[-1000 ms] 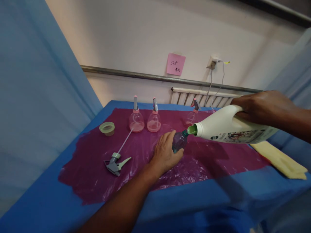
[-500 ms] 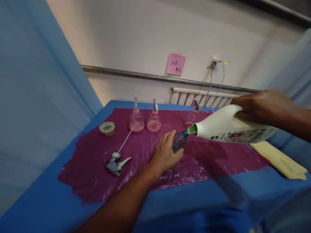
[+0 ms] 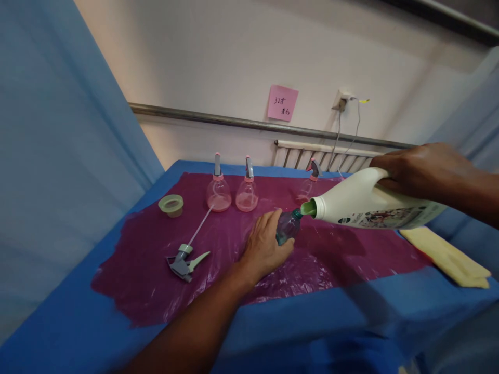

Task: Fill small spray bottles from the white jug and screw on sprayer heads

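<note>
My left hand (image 3: 267, 244) is wrapped round a clear spray bottle (image 3: 289, 226) without its head, tilted to the right, with some green liquid low inside. My right hand (image 3: 423, 169) grips the handle of a large cream detergent jug (image 3: 374, 205), tipped on its side. The jug's green spout meets the small bottle's green neck. On the left lies a loose grey and pale green trigger spray head (image 3: 182, 265) with its tube. Beyond my left hand stand two spray bottles, one pink-topped (image 3: 219, 193) and another (image 3: 247, 195), both holding pink liquid.
Behind the jug's mouth stands another pink-topped spray bottle (image 3: 307, 187). A pale green round cap (image 3: 171, 205) rests at the left on the purple plastic sheet (image 3: 144, 280). Folded yellow cloth (image 3: 446, 257) lies at the right. Blue curtains (image 3: 78, 135) hang on both sides.
Both hands, the tilted jug and the small bottle hold nearly the same position. The whole view has shifted very slightly.
</note>
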{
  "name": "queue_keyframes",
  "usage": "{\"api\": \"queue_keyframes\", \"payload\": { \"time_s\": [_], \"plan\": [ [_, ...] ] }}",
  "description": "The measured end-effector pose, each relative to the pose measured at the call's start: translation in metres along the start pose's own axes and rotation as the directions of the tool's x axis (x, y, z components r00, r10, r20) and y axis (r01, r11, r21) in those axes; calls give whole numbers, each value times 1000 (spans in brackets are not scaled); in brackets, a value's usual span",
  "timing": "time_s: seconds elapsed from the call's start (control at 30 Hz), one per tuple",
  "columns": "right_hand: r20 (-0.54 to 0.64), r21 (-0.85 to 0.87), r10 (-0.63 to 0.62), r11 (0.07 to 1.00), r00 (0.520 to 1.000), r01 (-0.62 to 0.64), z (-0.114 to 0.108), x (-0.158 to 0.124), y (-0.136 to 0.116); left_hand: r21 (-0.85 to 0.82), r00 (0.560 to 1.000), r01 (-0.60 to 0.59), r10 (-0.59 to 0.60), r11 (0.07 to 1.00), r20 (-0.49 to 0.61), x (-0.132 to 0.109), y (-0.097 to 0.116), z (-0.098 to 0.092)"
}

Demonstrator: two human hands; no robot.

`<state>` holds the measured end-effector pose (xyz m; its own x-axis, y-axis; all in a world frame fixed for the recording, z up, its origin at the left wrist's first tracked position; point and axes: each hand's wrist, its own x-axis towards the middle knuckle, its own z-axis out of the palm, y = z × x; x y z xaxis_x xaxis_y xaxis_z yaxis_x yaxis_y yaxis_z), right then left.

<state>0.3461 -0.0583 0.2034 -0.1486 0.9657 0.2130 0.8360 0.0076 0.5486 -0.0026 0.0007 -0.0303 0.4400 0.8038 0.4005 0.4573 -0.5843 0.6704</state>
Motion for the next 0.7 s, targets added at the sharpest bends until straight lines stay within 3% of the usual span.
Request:
{"api": "queue_keyframes", "payload": {
  "time_s": [0.7],
  "plan": [
    [17,-32,-2,999,1000,2,-1,2,1,24,1000,7,-7,1000,20,2,1,0]
  ]
}}
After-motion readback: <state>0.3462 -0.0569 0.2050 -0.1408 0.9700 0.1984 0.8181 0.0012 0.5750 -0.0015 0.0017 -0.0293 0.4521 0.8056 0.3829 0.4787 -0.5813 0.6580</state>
